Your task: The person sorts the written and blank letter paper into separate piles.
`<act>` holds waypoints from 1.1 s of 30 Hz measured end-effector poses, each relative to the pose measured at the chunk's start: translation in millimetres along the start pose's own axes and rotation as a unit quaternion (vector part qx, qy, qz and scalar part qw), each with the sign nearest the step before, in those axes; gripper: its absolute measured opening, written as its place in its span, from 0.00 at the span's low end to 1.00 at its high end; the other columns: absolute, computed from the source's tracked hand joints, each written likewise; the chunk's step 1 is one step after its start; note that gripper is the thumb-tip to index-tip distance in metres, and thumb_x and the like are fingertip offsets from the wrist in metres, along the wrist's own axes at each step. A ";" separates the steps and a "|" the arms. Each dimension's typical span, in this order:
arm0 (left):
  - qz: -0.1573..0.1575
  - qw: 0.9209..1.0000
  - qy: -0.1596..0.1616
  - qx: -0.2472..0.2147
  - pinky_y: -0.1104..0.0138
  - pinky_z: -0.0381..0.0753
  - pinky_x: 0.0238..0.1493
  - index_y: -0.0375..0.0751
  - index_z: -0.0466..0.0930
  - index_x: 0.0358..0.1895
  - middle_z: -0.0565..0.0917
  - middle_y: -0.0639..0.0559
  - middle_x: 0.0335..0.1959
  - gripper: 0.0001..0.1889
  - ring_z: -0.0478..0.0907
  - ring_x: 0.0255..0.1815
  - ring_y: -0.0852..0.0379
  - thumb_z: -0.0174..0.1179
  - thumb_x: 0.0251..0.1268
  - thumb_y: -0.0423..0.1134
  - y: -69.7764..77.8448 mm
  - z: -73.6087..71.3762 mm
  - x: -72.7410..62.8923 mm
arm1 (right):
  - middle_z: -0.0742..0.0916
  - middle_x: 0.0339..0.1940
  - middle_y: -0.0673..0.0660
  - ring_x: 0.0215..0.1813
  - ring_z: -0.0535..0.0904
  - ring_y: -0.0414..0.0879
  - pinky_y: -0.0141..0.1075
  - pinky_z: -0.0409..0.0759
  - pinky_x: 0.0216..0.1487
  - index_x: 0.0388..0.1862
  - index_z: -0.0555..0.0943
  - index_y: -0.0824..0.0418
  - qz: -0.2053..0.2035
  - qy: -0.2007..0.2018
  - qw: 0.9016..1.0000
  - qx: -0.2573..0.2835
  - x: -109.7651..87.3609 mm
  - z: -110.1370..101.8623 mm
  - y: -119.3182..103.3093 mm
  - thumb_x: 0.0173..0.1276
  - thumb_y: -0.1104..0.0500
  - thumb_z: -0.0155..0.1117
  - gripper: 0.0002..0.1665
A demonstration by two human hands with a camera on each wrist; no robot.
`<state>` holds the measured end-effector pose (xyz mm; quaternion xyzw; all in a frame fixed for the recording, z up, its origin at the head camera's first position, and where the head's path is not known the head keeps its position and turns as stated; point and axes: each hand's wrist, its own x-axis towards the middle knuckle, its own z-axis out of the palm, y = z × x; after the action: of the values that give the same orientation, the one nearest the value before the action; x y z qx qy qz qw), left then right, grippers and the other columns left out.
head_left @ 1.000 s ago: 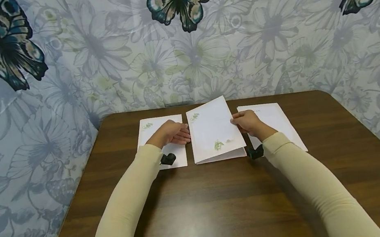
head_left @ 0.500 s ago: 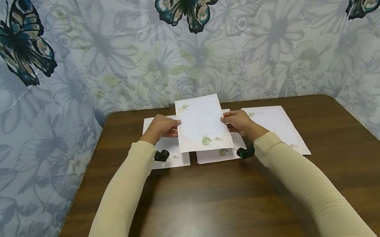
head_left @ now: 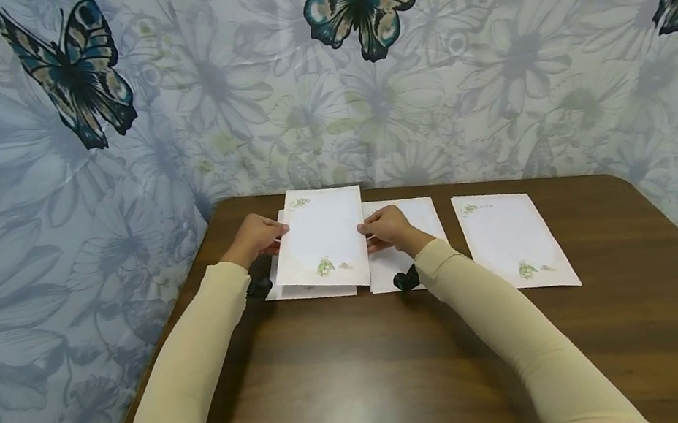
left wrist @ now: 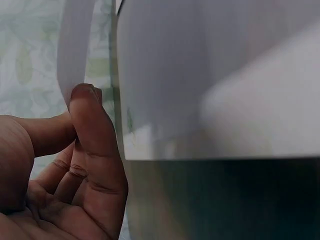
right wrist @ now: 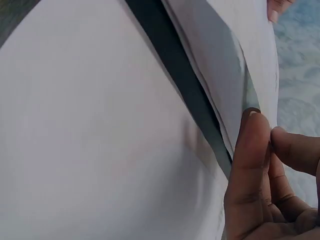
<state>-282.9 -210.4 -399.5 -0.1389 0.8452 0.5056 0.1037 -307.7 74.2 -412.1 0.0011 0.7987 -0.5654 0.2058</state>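
Pinching opposite edges of a white, rectangular, green-printed paper sheet, the left hand and right hand held it — above the brown wooden table.

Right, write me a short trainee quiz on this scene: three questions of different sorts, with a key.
1. True or false: the left hand and the right hand hold opposite edges of the same sheet of paper.

2. In the head view, which paper on the table does that sheet mostly cover?
A) Left
B) Middle
C) Right

3. Fill in: the rightmost paper bears a small leafy print near its lower edge, coloured ____.

Key:
1. True.
2. A, the left paper.
3. Green.
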 end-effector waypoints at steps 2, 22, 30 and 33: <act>0.000 1.000 0.008 0.015 0.65 0.89 0.36 0.31 0.79 0.58 0.82 0.40 0.49 0.19 0.82 0.31 0.57 0.60 0.71 0.40 -6.4 -2.1 1.3 | 0.83 0.29 0.55 0.21 0.82 0.40 0.32 0.88 0.28 0.53 0.79 0.69 0.001 -0.005 1.000 -0.009 2.1 7.0 0.8 0.69 0.60 0.66 0.18; -0.029 0.998 0.029 0.050 0.67 0.89 0.30 0.29 0.82 0.51 0.81 0.45 0.37 0.17 0.81 0.23 0.60 0.58 0.71 0.41 -25.0 -3.3 10.3 | 0.83 0.24 0.55 0.18 0.81 0.41 0.32 0.86 0.23 0.44 0.82 0.66 0.000 0.011 0.997 -0.079 16.2 26.6 11.6 0.66 0.61 0.68 0.11; -0.041 0.997 0.032 0.052 0.65 0.89 0.30 0.28 0.79 0.54 0.84 0.43 0.37 0.19 0.82 0.23 0.59 0.54 0.73 0.42 -26.8 -5.3 11.9 | 0.84 0.25 0.56 0.18 0.81 0.41 0.34 0.87 0.24 0.49 0.78 0.67 -0.003 0.017 0.998 -0.067 17.7 29.2 12.1 0.64 0.63 0.70 0.16; -0.037 0.995 0.054 0.077 0.65 0.88 0.27 0.31 0.81 0.46 0.81 0.47 0.28 0.16 0.79 0.20 0.59 0.53 0.73 0.43 -24.5 -4.4 13.0 | 0.84 0.27 0.57 0.19 0.82 0.41 0.34 0.87 0.25 0.52 0.77 0.67 -0.008 0.011 0.998 -0.054 17.3 27.7 11.4 0.66 0.63 0.69 0.18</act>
<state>-287.0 -227.0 -421.7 -0.1884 0.8804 0.4264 0.0866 -311.9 49.3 -435.8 -0.0100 0.8302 -0.5231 0.1926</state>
